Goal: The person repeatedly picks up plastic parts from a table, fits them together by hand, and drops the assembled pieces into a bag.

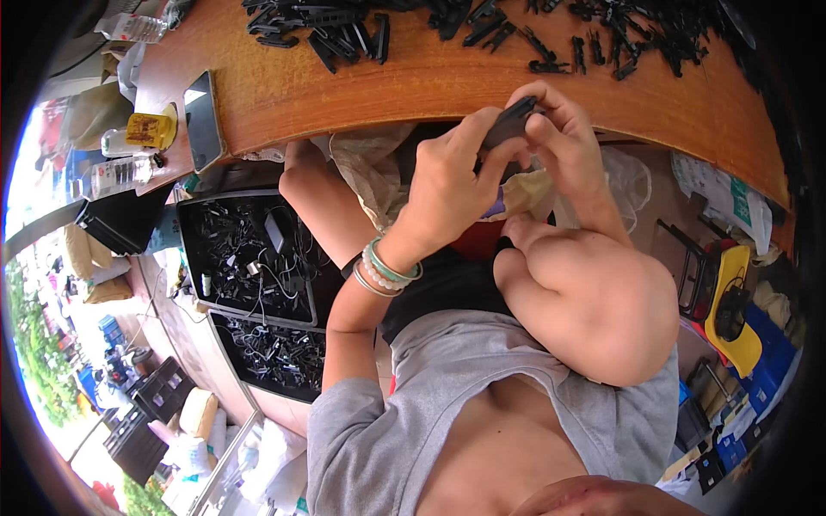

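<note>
In front of me, just off the near edge of the wooden table, a dark, elongated plastic part is held up between both hands. My left hand, with bracelets on its wrist, is closed on the near end with thumb and fingers. The far end is pinched by my right hand, its fingers curled around the tip. The fingers cover some of the part, so its exact kind does not show. Beyond my hands lie a pile of long black plastic parts and, to the right, smaller black clip-like pieces.
A phone lies at the table's left end, near a yellow container and a plastic bottle. Black trays full of black parts and cables stand low on the left. At the right is a yellow chair.
</note>
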Tool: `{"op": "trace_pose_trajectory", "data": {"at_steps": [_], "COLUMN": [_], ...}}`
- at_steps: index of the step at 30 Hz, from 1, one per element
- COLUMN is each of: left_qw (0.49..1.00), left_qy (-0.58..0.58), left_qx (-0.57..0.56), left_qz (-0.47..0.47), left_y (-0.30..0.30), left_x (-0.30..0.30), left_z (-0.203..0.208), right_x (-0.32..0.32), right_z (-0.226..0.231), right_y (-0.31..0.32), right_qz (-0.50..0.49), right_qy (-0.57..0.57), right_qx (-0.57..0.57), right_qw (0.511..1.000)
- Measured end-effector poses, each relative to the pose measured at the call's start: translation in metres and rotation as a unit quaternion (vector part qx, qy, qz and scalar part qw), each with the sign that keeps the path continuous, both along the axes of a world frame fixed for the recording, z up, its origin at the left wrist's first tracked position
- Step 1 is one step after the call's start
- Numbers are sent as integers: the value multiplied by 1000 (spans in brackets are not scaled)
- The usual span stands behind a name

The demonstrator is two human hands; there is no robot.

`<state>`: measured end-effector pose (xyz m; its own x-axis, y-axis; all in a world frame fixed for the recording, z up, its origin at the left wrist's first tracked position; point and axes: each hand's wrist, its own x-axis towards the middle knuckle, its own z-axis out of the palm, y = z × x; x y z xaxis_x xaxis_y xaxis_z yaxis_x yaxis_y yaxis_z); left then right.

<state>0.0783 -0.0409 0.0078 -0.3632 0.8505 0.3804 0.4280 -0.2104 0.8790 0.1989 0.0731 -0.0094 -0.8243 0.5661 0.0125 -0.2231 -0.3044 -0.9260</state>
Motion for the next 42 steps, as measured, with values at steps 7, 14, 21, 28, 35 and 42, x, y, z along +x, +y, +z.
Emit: {"op": "trace_pose_trajectory", "data": {"at_steps": [7,14,21,28,35,42], "left_qw": [996,968,979,984,948,912], "left_qy": [42,211,165,169,300,376], "left_qx": [17,16,-2,-17,10,-33], "left_qz": [81,132,121,52,101,162], "left_y": [-1,-8,-8,4,108,114], "left_x": [19,20,18,-26,-62,-63], "left_z": [-3,-13,-10,-14,-42,-43], "right_x": [3,-7,-4,10,3,5], "right_z": [13,0,5,-28,-37,-32], "right_y": [-4,-11,-10,16,66,43], "right_qz": [4,33,43,-170,-299,-313], "right_qy": [-14,24,26,-96,-284,-206], "right_qx": [-50,-58,-86,291,651,514], "right_qw": [999,997,995,937,638,771]}}
